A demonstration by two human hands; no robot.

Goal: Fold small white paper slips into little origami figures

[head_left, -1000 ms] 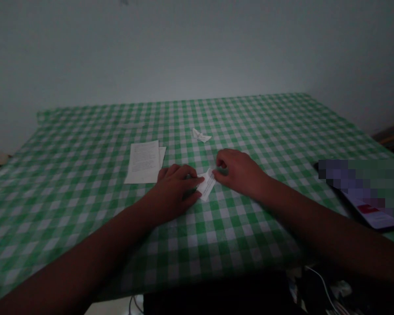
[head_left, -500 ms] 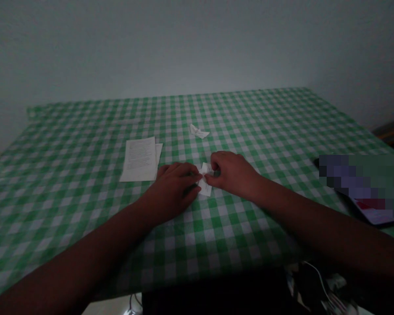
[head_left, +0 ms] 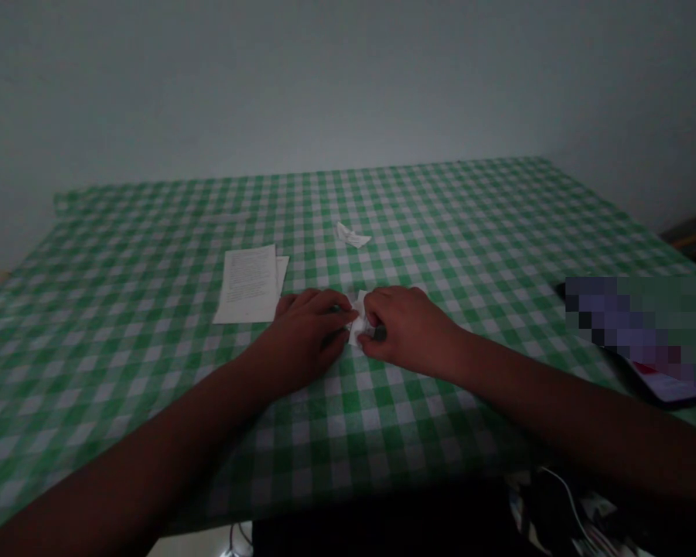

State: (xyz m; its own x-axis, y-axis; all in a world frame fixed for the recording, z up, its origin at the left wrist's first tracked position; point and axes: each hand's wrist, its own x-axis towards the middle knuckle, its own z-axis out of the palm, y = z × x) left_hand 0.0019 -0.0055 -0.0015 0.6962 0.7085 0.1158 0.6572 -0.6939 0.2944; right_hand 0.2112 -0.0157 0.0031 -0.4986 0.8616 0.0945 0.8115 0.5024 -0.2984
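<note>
A small folded piece of white paper [head_left: 358, 328] lies on the checked cloth between my two hands, partly covered by fingers. My left hand [head_left: 307, 329] rests on the cloth with its fingertips pressed on the paper's left side. From the right, my right hand [head_left: 409, 329] pinches the paper, thumb at the near edge and curled fingers at the far part. Farther back sits another folded piece of paper [head_left: 353, 236], with raised corners. Printed sheets [head_left: 248, 285] lie to the left, just beyond my left hand.
A green and white checked tablecloth [head_left: 441, 240] covers the table, which meets a plain wall [head_left: 348, 85] at the back. On the right lies a dark-edged device [head_left: 667, 387] with a lit screen, partly pixelated. Cables [head_left: 568, 495] hang below the front edge.
My right hand has shifted slightly toward me, its thumb now lower on the paper and its fingers covering more of it. My left hand stays nearly in place.
</note>
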